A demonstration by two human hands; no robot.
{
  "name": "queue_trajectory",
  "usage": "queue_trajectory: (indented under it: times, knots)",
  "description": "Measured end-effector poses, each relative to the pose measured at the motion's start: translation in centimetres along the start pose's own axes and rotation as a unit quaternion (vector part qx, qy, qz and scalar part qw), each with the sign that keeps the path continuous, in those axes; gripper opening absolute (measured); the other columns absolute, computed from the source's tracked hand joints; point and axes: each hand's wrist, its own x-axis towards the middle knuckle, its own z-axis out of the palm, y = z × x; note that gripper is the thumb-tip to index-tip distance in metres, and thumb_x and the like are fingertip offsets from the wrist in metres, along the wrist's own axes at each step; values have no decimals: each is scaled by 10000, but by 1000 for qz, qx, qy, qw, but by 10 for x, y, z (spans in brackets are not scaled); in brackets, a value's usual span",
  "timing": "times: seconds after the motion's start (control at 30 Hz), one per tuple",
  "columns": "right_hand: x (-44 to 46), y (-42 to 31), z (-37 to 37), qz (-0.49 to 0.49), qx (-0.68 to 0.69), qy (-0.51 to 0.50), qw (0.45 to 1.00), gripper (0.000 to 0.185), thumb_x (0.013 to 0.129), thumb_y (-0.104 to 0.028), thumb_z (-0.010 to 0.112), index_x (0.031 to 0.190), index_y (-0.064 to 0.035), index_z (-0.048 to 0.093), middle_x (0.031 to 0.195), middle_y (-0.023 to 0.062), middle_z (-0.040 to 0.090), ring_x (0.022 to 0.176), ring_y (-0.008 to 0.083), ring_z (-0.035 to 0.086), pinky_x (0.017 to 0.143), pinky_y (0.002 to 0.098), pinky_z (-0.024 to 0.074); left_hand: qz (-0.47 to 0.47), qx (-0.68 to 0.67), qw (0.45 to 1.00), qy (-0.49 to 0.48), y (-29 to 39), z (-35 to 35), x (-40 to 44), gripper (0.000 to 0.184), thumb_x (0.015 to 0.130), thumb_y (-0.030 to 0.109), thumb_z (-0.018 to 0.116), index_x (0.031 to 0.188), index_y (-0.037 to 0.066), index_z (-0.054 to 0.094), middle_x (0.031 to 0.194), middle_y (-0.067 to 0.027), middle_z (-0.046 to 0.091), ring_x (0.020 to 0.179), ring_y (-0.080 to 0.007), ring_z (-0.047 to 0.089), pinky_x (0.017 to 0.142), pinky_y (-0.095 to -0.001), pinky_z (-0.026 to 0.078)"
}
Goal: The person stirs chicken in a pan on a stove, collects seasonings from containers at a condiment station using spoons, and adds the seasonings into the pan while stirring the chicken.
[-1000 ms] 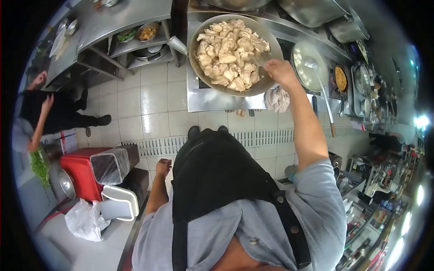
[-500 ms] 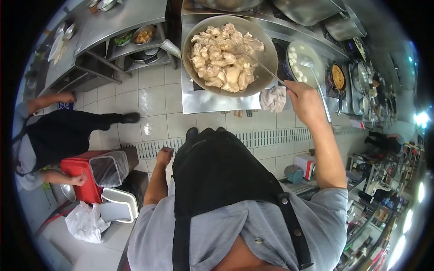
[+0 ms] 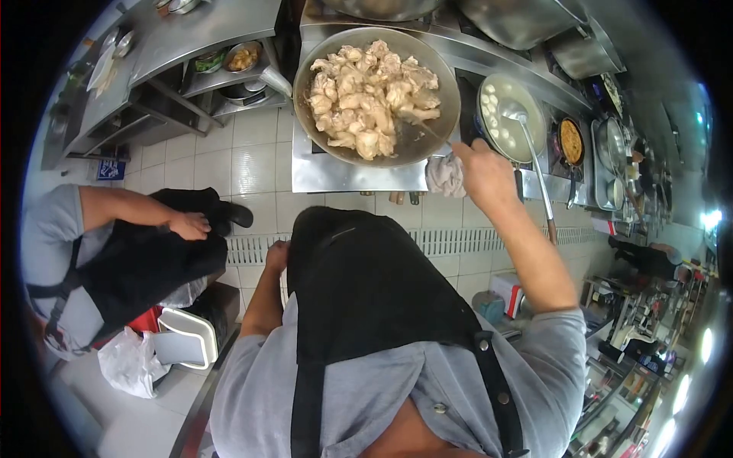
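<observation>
My right hand [image 3: 485,177] is closed round the handle of a long metal utensil [image 3: 434,133], whose head is down in the food and hidden. The utensil reaches into a wide metal pan [image 3: 304,126] on the stove, heaped with pale chunks of meat [image 3: 374,95] that look like chicken pieces. Below that hand, a crumpled grey cloth [image 3: 445,177] lies at the pan's right edge, by the stove front. My left hand [image 3: 278,256] hangs low beside my black apron [image 3: 359,290], its fingers mostly hidden by the apron.
Right of the pan stands a pot [image 3: 534,114] of pale round pieces in liquid, with a ladle [image 3: 538,164] resting in it. A smaller pan [image 3: 571,141] holds orange-brown food. Another person [image 3: 114,252] stands at left, near bins. A steel counter [image 3: 206,27] is upper left.
My right hand and the utensil have shifted slightly left, and the meat is rearranged, baring the pan's lower right. The person at left has moved closer, now in front of the red bin.
</observation>
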Motion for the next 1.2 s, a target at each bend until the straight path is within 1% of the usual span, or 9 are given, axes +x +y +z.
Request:
queue_trajectory:
  times: [0.07,0.1,0.2,0.3,0.43,0.53,0.67,0.93,1.2]
  knots:
    - [13,5,31,26,33,32,999,348,828,-32,575,1131,-115,725,943,170,656,800,369,694,719,458,562,109,75,991,15,-2,0,1,461,946,398,567,1032,-34,703,1121,-231,701,1043,-385,667,877,-447,518]
    - [14,5,29,28,55,42,997,323,837,-39,577,1114,-106,729,944,176,671,816,374,694,733,460,561,-69,-117,991,8,4,1,7,440,973,366,531,1098,-28,681,1125,-244,691,1046,-403,658,895,-454,515]
    - [16,13,-9,48,106,61,991,258,864,-69,587,1071,-84,740,947,192,707,866,383,693,779,463,556,-57,-65,996,-19,19,-22,14,371,1000,281,485,1099,-20,678,1095,-247,686,1053,-398,659,919,-459,519]
    - [14,20,-65,106,105,38,988,222,877,-109,610,1050,-78,745,952,204,717,911,382,689,822,468,545,175,295,938,-53,-20,-42,56,327,1006,211,453,1064,-7,691,1073,-237,688,1053,-383,667,926,-465,527]
    - [31,19,-90,204,30,-16,978,207,873,-145,631,1032,-90,753,956,215,711,925,388,687,844,474,537,200,450,865,-95,-58,-76,129,283,961,230,532,1034,27,715,1062,-218,709,1044,-384,676,909,-453,539]
    - [60,8,-91,249,-14,-61,967,204,861,-166,623,981,-73,760,937,231,705,903,414,681,840,483,538,110,169,978,-52,-63,-121,171,342,906,299,623,1045,1,713,1008,-219,723,1015,-350,697,878,-412,549]
    - [77,33,-35,241,74,-125,960,231,848,-206,660,985,-47,756,837,190,713,732,323,683,716,434,540,-49,-104,987,-110,-20,-197,188,415,867,326,686,1028,-56,683,881,-162,725,795,-245,724,706,-353,563]
    - [89,-50,65,456,505,-125,722,267,883,-223,698,1057,-23,731,703,18,628,596,96,538,525,279,399,-23,-90,989,-112,-8,-309,227,306,886,290,675,976,-3,669,814,-87,699,678,-180,673,589,-317,523]
    - [110,-88,15,478,516,-7,710,214,904,-163,689,1026,8,728,674,-18,586,565,68,481,504,252,348,-52,74,978,-190,-42,-370,261,245,917,250,638,953,9,667,825,-82,701,693,-176,686,562,-315,527]
